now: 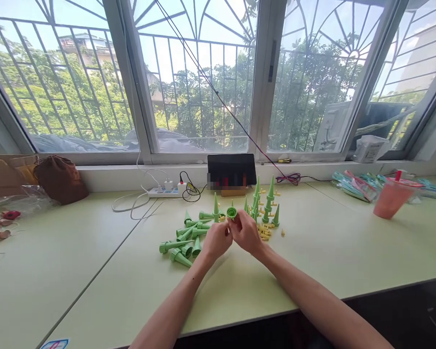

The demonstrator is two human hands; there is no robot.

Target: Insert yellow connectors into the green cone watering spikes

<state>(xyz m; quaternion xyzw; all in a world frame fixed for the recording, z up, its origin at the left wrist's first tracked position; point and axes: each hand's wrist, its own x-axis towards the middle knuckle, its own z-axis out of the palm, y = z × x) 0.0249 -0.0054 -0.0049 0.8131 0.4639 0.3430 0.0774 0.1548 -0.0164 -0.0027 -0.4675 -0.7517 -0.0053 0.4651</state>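
Note:
A green plastic plant-watering spike (231, 212) is held above the table, its round open end turned towards me. My right hand (247, 233) grips it from the right with closed fingers. Pressed close against it, my left hand (217, 241) is also closed, and what its fingertips pinch is hidden. To the left lie several loose green spikes (181, 245) in a pile. Beyond my right hand, more green spikes (269, 201) stand upright, some stacked, with small yellow valves (264, 232) around and on them.
A dark tablet (231, 169) leans at the back by the window. Left of it are a power strip (167, 191) and loose cables. A red-lidded cup (394, 196) and bagged items (354, 185) stand right; a brown pouch (61, 178) sits far left.

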